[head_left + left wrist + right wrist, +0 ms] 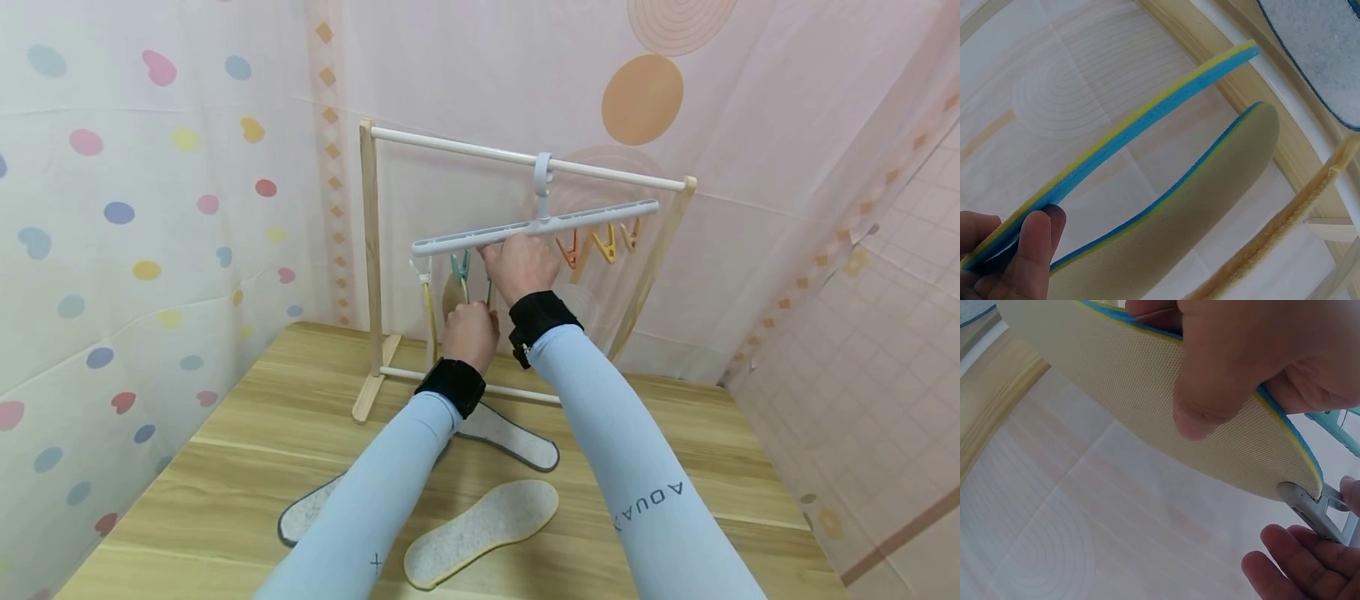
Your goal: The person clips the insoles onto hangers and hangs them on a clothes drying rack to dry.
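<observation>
My left hand (471, 335) grips an insole (1147, 119) with blue and yellow layers along its edge; its beige mesh face (1141, 394) shows in the right wrist view. My right hand (522, 265), higher up under the light blue hanger (480, 240), pinches a grey clip (1313, 512) whose jaws stand at the insole's upper end. To the left, a second beige insole (1210, 181) hangs beside a teal clip (460, 268). A yellow-edged insole (430, 321) hangs from a white clip (422, 273) at the hanger's left end.
The hanger hooks over the white bar (465, 148) of a wooden rack (370, 250). Orange (572, 250), yellow (604, 244) and tan (630, 236) clips hang on the right. Grey insoles (483, 533) lie on the wooden table (240, 467), two with dark edges (517, 440).
</observation>
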### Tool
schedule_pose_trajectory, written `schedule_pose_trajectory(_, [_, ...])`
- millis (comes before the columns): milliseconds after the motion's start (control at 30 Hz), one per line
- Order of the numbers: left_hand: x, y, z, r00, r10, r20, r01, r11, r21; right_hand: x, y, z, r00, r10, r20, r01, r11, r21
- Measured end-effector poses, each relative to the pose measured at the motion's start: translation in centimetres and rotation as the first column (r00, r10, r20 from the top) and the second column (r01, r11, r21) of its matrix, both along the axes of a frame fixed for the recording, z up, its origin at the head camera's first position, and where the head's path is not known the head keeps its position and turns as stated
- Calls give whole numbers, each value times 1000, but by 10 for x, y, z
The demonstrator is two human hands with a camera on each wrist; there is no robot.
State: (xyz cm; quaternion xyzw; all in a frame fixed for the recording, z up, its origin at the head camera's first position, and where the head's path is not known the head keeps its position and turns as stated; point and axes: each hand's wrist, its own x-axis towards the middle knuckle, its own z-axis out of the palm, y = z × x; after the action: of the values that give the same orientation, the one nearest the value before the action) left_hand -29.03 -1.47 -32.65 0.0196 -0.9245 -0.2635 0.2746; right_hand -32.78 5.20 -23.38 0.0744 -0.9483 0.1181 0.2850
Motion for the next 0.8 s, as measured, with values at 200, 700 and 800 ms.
schedule_pose_trajectory(200, [1,-1,-2,999,-33,-2,33,999,23,0,2,-2,1000,18,21,-17,999,-46])
schedule_pose_trajectory(700, [3,-2,-3,994,-94,61,91,995,52,-3,19,-11,994,91,65,-86,992,-88])
schedule_pose_trajectory(800, [3,-2,-5,993,-100,67,97,994,60,-3,23,-12,994,86,73,-81,994,-78])
